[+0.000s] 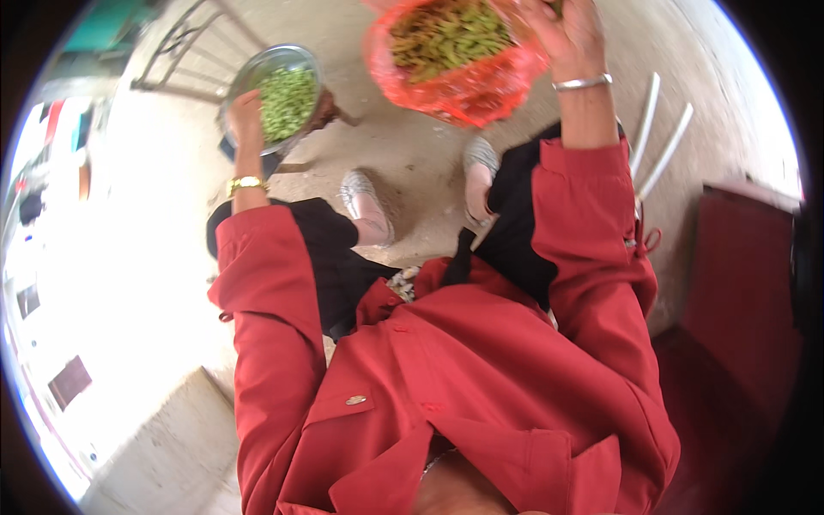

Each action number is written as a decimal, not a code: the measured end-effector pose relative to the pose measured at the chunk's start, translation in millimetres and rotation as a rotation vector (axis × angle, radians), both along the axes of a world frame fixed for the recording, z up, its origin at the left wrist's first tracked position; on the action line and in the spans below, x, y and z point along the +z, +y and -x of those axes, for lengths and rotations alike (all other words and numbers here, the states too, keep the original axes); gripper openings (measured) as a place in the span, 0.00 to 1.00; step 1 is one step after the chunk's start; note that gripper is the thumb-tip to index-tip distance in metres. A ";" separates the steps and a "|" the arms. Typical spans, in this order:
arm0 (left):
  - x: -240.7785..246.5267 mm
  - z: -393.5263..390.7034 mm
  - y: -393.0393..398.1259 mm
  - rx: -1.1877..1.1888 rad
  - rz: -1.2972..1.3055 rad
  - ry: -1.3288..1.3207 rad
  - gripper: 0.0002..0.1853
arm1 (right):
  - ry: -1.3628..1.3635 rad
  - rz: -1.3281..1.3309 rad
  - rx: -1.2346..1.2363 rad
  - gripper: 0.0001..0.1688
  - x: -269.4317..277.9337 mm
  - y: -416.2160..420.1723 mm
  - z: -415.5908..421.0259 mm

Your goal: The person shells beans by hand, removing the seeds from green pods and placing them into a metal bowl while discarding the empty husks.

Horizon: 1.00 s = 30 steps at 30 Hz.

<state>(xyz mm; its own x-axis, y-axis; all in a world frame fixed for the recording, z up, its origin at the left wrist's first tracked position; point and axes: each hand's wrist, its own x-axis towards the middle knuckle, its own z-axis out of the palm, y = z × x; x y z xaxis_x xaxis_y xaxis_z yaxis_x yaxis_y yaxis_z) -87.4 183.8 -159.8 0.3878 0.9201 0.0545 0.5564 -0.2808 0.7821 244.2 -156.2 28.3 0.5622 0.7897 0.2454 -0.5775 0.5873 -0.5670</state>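
My left hand (246, 121) is at the near-left side of a metal bowl (313, 61), its fingers curled at the rim; blur hides whether it grips the bowl or holds anything. Shelled green beans (288, 103) fill much of the bowl. My right hand (573, 38) is at the right edge of a red plastic bag (450, 103), with a green pod (556, 7) partly visible between the fingers. Green and brownish bean pods (450, 38) lie heaped in the open bag. The top of the picture cuts off part of this hand and the bag.
The bowl rests on a low brown support (327, 111), with a metal-barred frame (193, 58) behind it. My feet (360, 187) are on the concrete floor (412, 148) between bowl and bag. Two white bars (666, 145) and a dark red piece of furniture (740, 257) are at the right.
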 end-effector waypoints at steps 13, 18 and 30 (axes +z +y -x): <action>-11.9 -0.5 8.7 0.051 0.117 -0.009 0.15 | 0.334 0.236 -0.478 0.10 -111.4 -319.2 -33.3; -2.7 -11.7 -1.5 0.009 0.156 -0.028 0.18 | 0.673 0.548 -0.716 0.06 -223.9 -358.1 9.2; 40.1 -1.0 -17.7 -0.035 0.237 -0.249 0.18 | 0.711 0.815 -0.701 0.32 -249.7 -263.5 -68.4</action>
<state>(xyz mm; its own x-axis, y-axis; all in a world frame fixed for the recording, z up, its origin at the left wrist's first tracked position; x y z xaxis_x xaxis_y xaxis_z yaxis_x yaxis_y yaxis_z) -86.4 166.1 -119.7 0.4212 0.9048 -0.0623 0.3333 -0.0905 0.9385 312.6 -419.7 -221.4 0.7235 0.0536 -0.6883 -0.6095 0.5178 -0.6003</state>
